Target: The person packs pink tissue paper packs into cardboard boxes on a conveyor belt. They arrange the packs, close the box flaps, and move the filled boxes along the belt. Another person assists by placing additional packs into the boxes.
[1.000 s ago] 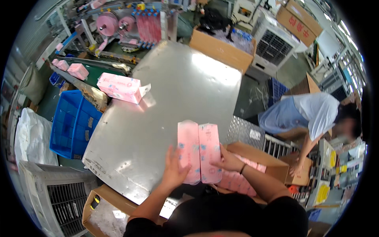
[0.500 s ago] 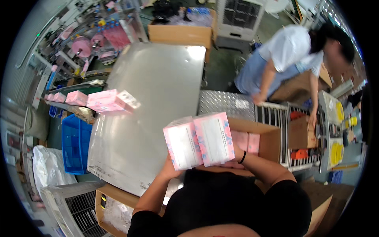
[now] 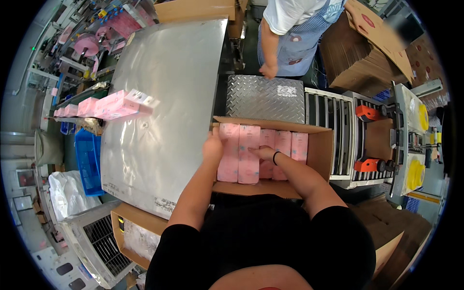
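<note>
In front of me stands an open cardboard carton (image 3: 320,155). Two pink wrapped packs (image 3: 239,162), which look like tissue packs, sit side by side at its left end, between my hands. My left hand (image 3: 212,146) is against their left side, at the carton's left wall, some fingers hidden. My right hand (image 3: 262,153) presses the right side of the pair, thumb on top and the other fingers partly hidden. More pink packs (image 3: 284,142) lie in the carton to the right, slightly lower than the pair.
A steel table (image 3: 164,96) lies to the left, with a row of pink packs (image 3: 113,105) at its far left edge. Beyond the carton are a diamond-plate platform (image 3: 263,96) and a person in an apron (image 3: 302,48). A roller conveyor (image 3: 328,111) extends right.
My hands have carried the two packs from above the table's edge down to the right, into the carton. My view has shifted right. The co-worker has straightened up and let go of a box.
</note>
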The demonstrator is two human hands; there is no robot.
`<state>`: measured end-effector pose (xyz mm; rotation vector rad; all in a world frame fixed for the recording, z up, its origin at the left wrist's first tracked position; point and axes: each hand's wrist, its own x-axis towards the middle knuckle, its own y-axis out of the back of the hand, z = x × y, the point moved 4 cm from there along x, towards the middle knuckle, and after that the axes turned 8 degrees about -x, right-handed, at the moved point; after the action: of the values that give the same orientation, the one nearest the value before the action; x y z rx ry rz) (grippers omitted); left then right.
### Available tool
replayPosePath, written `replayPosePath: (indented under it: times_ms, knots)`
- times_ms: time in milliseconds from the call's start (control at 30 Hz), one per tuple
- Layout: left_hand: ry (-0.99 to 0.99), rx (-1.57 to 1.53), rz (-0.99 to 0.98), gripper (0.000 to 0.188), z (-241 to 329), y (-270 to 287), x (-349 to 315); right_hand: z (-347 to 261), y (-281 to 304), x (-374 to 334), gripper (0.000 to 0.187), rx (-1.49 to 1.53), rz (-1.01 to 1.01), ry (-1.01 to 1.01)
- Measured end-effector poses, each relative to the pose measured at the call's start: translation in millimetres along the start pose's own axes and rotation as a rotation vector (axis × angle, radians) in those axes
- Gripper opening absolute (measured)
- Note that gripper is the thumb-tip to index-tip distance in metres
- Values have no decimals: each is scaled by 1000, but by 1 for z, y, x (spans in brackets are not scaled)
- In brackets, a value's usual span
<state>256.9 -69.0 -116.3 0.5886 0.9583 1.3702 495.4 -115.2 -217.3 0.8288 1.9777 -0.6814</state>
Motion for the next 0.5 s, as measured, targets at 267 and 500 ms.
replayPosePath:
  times_ms: [267,500]
  knots:
    - [-307,4,395,44,-57,142,3,4,-23,-38,75,30,282,295]
    - [-31,662,517,81,-188,333,120,-48,-43,-69,45,-23,377,290]
